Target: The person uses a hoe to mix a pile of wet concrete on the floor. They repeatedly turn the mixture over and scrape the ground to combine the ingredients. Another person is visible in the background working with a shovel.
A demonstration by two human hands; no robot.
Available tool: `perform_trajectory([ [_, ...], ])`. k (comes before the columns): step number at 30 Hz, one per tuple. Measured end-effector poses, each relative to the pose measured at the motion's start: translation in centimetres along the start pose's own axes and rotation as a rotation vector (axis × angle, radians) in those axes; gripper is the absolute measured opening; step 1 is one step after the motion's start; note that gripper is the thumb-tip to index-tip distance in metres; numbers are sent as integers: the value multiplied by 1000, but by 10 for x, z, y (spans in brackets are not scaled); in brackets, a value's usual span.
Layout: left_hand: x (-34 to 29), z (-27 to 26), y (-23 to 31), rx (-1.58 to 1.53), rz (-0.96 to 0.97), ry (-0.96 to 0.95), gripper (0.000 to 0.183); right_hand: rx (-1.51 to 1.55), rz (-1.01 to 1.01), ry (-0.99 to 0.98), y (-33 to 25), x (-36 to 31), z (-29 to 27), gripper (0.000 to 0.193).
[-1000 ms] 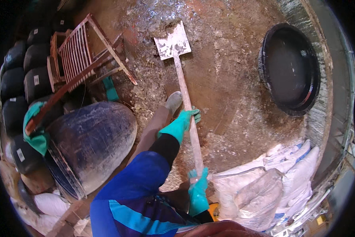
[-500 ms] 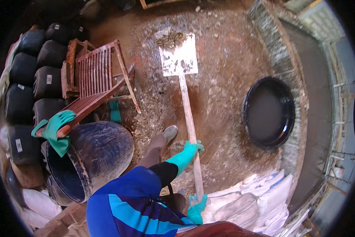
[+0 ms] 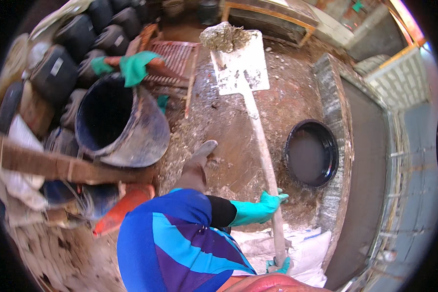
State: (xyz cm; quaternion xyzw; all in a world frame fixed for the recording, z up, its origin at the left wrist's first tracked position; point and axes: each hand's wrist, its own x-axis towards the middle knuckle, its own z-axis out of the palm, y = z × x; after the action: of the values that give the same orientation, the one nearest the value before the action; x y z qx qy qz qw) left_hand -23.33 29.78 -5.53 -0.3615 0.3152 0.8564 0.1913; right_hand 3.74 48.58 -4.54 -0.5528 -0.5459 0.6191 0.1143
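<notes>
Both my hands wear green rubber gloves and grip a long-handled shovel (image 3: pixel 263 141). My left hand (image 3: pixel 270 204) is wrapped round the wooden shaft partway down. My right hand (image 3: pixel 279 266) is closed at its near end, partly cut off by my body. The shovel's broad pale blade points away from me, with a lump of wet grey-brown mud (image 3: pixel 223 38) at its far left corner. To the right of the shaft stands a round black basin (image 3: pixel 311 153) of murky grey liquid.
A dark barrel (image 3: pixel 155 131) leans at left, behind it a slatted wooden chair (image 3: pixel 175 56) with green gloves (image 3: pixel 132 68) draped over it. Black jerrycans (image 3: pixel 53 73) are stacked far left. White sacks (image 3: pixel 311 248) lie near my right hand. A low concrete wall (image 3: pixel 336 97) runs along the right.
My view has turned, bringing more of the back and left side in. The shovel and both hands have shifted right, closer to the basin. The mud stays on the blade.
</notes>
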Motion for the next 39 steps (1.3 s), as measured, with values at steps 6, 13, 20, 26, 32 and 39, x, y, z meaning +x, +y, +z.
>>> perform_trajectory([
  [6,-121,3,1,-183,-1,-112,40,-88,-343,-159,-68,-1,-78,56],
  [13,-161,-36,73,-395,8,-205,34,-13,-767,-458,-113,0,-48,56],
  [20,-160,-65,117,-580,8,-350,26,-389,-1102,-302,-149,-87,32,69],
  [26,-153,-126,147,-506,-64,-751,27,-203,-1183,-226,-105,-97,27,47],
  [32,-89,-172,163,-629,-182,-468,12,-230,-749,14,-40,-107,7,52],
  [39,-127,-135,120,-485,-406,-636,10,60,-833,100,-26,-86,-80,49],
])
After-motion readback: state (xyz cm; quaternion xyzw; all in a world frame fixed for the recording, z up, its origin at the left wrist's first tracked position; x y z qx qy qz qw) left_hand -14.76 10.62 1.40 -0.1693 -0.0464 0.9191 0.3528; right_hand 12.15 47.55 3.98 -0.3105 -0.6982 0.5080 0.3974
